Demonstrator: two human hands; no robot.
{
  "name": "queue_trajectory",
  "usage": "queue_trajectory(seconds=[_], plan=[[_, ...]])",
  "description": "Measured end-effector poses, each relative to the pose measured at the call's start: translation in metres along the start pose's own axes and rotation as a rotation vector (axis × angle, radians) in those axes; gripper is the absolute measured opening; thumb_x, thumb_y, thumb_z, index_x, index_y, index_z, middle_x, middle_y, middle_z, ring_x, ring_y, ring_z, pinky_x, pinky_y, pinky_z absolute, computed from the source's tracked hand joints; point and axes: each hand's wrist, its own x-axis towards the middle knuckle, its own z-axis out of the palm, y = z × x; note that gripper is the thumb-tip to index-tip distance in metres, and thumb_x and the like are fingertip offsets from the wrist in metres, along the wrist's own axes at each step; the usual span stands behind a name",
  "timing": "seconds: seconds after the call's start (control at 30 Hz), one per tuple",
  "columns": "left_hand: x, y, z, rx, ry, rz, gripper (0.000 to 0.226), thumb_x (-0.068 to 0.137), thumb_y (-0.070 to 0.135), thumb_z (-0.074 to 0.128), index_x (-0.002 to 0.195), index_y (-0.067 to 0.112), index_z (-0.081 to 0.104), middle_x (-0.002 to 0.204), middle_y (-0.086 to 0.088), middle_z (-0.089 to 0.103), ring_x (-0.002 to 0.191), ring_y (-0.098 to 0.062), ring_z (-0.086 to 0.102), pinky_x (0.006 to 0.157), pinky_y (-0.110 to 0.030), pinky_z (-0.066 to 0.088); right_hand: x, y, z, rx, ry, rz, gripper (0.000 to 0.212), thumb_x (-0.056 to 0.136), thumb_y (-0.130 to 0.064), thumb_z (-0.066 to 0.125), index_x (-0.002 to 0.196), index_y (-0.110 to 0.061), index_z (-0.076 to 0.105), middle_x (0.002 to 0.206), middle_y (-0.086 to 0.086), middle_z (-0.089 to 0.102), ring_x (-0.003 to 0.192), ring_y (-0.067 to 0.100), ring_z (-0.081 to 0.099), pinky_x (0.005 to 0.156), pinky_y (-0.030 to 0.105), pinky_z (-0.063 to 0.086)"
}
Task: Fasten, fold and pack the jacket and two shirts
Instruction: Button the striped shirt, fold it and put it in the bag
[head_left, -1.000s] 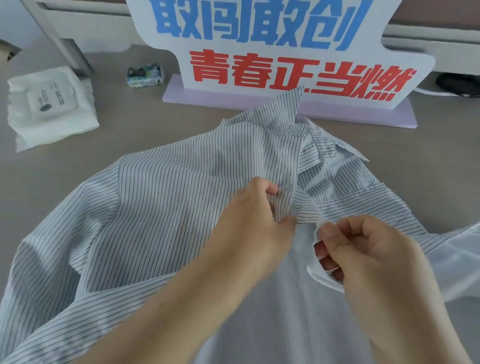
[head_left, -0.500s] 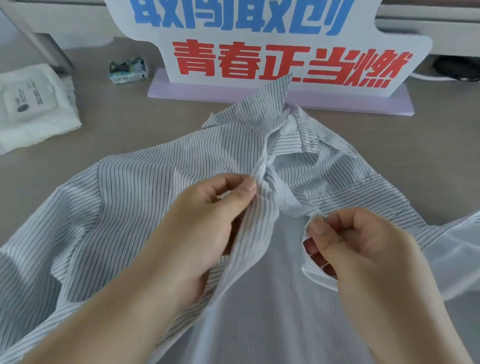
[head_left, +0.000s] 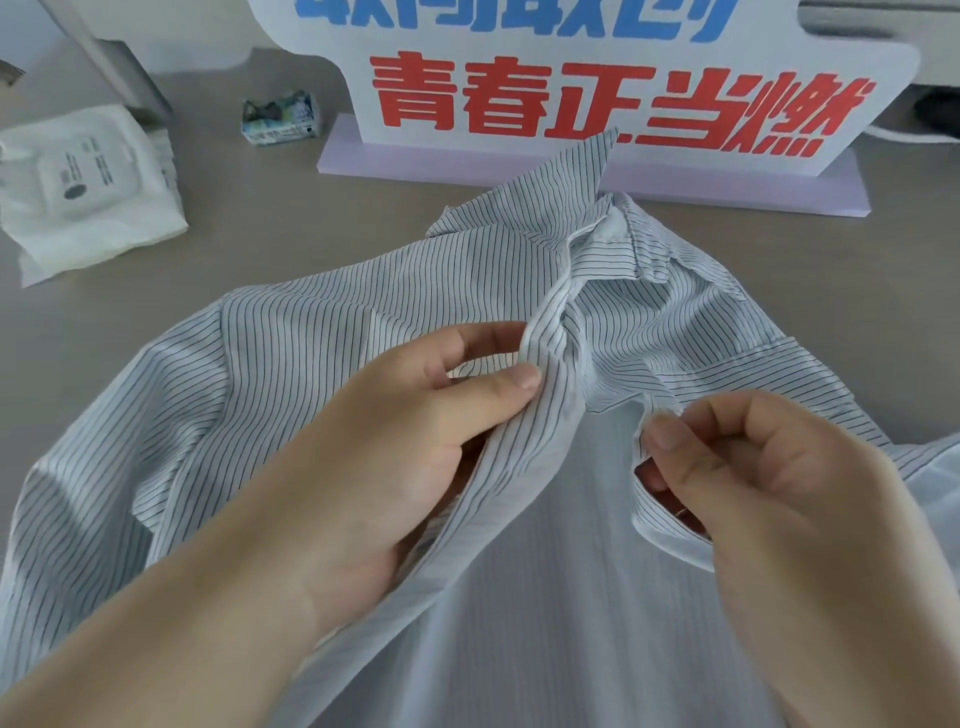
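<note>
A white shirt with thin dark stripes (head_left: 291, 353) lies spread on the grey table (head_left: 291, 208), collar pointing away from me and its front open. My left hand (head_left: 415, 441) pinches the left front edge just below the collar between thumb and forefinger. My right hand (head_left: 753, 467) pinches the right front edge, its fingers curled round the cloth. A gap of pale inner fabric shows between the two edges. No button or buttonhole is plainly visible. I see no jacket or second shirt.
A white sign with red and blue characters (head_left: 597, 93) stands on a lilac base behind the collar. A white plastic-wrapped packet (head_left: 88, 192) lies at the far left. A small printed carton (head_left: 280, 117) sits beside the sign. A dark object (head_left: 935, 109) lies far right.
My left hand shifted its grip from beside the right hand to the left front edge, pulling it leftward. The two edges moved apart. My right hand stayed in place.
</note>
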Motion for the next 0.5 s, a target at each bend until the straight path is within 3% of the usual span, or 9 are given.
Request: queue_trajectory(seconds=[0.1, 0.2, 0.27, 0.33, 0.4, 0.5], plan=[[-0.006, 0.001, -0.006, 0.031, -0.068, -0.001, 0.052, 0.06, 0.008, 0.076, 0.108, 0.026, 0.07, 0.102, -0.016, 0.073, 0.092, -0.034, 0.071, 0.077, -0.035, 0.057, -0.001, 0.002, 0.0, 0.006, 0.005, -0.012, 0.019, 0.078, -0.025, 0.068, 0.064, -0.015, 0.062, 0.053, -0.012, 0.067, 0.046, -0.004, 0.06, 0.05, 0.006, 0.043], [-0.012, 0.002, -0.01, 0.064, -0.152, -0.006, 0.056, 0.057, -0.004, 0.07, 0.105, 0.024, 0.072, 0.096, -0.01, 0.075, 0.083, -0.022, 0.072, 0.069, -0.025, 0.056, -0.002, 0.001, -0.001, 0.0, 0.003, -0.03, 0.019, 0.077, -0.027, 0.067, 0.063, -0.015, 0.062, 0.053, -0.013, 0.067, 0.047, -0.004, 0.06, 0.05, 0.005, 0.042], [-0.017, 0.001, -0.009, 0.186, -0.134, 0.012, 0.051, 0.059, -0.004, 0.075, 0.099, 0.026, 0.074, 0.092, -0.001, 0.076, 0.084, -0.015, 0.072, 0.074, -0.025, 0.055, -0.005, 0.0, -0.002, -0.004, 0.003, -0.041, 0.018, 0.078, -0.025, 0.067, 0.063, -0.017, 0.061, 0.053, -0.013, 0.067, 0.047, -0.004, 0.06, 0.049, 0.004, 0.042], [-0.019, -0.003, -0.008, 0.355, -0.011, 0.066, 0.031, 0.068, 0.014, 0.081, 0.091, 0.033, 0.075, 0.085, 0.009, 0.076, 0.081, -0.006, 0.071, 0.082, -0.028, 0.051, -0.008, -0.003, -0.002, -0.016, -0.001, -0.051, 0.017, 0.079, -0.025, 0.068, 0.064, -0.018, 0.061, 0.052, -0.014, 0.067, 0.047, -0.005, 0.06, 0.049, 0.003, 0.041], [-0.021, -0.007, -0.006, 0.53, 0.191, 0.138, 0.016, 0.066, 0.037, 0.075, 0.082, 0.034, 0.074, 0.071, 0.016, 0.073, 0.066, 0.004, 0.066, 0.073, -0.023, 0.047, -0.011, -0.005, -0.003, -0.049, 0.006, -0.077, 0.017, 0.078, -0.027, 0.067, 0.064, -0.02, 0.061, 0.053, -0.017, 0.066, 0.05, -0.007, 0.06, 0.05, 0.002, 0.04], [-0.027, -0.005, -0.003, 0.7, 0.326, 0.169, 0.029, 0.063, 0.055, 0.063, 0.075, 0.031, 0.072, 0.064, 0.009, 0.071, 0.053, -0.001, 0.06, 0.059, -0.025, 0.043, -0.017, -0.008, -0.003, -0.126, 0.039, -0.136, 0.018, 0.077, -0.034, 0.066, 0.064, -0.022, 0.06, 0.057, -0.023, 0.066, 0.058, -0.007, 0.062, 0.056, 0.003, 0.041]])
